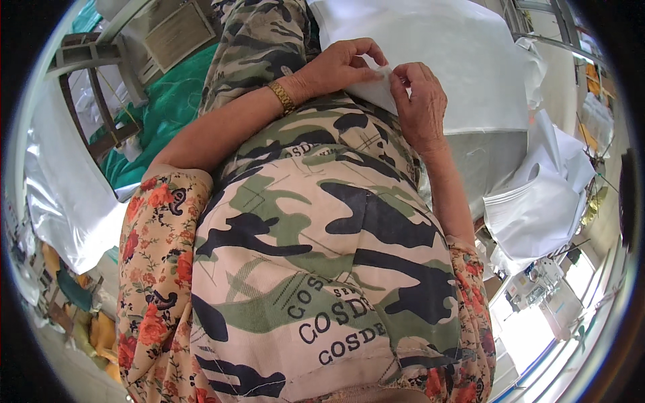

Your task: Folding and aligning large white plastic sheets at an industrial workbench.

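Two bare hands, left point(336, 64) and right point(422, 104), work beyond the camouflage garment point(302, 201), fingertips drawn narrow on the near-left edge of a white sheet point(437, 60), which spreads away from them. Work at this edge seems under way; how much is done or left cannot be told. Past its right edge hang layered white sheets point(537, 208). No container or contents can be made out.

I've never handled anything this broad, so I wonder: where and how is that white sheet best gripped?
Probably pinch the white sheet by its near edge, coming from the near side: it spreads broad and flat, and that edge lies closest, by the left hand and right hand.
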`<state>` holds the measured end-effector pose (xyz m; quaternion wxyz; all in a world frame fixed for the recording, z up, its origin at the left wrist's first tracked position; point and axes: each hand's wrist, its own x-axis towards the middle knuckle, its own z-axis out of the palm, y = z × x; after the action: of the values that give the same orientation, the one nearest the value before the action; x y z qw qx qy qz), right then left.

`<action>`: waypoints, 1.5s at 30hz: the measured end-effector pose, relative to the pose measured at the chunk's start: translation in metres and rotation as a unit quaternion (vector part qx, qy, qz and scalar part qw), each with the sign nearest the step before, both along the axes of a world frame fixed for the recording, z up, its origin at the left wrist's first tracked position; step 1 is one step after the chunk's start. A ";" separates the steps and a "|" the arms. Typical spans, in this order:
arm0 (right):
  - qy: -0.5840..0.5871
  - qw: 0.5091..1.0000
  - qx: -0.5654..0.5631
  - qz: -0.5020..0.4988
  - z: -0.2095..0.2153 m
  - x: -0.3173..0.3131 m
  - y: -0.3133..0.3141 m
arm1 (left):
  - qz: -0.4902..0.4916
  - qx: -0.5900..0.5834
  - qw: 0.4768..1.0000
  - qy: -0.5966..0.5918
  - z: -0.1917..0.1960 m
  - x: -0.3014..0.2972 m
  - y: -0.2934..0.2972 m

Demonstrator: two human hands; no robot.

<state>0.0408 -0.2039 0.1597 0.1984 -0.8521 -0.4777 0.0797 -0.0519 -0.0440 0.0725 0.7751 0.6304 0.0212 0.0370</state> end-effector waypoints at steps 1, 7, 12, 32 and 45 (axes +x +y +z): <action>0.000 1.000 0.000 0.001 -0.001 0.000 0.000 | 0.005 -0.011 1.000 0.017 0.000 0.002 0.002; -0.093 0.995 0.011 0.026 0.000 -0.004 0.000 | 0.001 -0.015 0.999 0.039 0.005 0.004 0.009; -0.088 0.995 0.036 0.030 -0.002 -0.006 -0.003 | -0.015 0.032 0.999 0.000 0.007 0.003 0.006; -0.024 0.997 0.071 -0.036 -0.004 -0.006 -0.004 | 0.089 0.239 0.962 -0.101 0.020 0.002 -0.004; 0.247 0.956 0.120 -0.100 -0.023 0.027 -0.014 | 0.017 0.210 0.971 -0.111 0.022 -0.002 0.004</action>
<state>0.0675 -0.2183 0.1370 0.4184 -0.8189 -0.3322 0.2097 -0.0542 -0.0401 0.0941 0.6221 0.7707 -0.0623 0.1229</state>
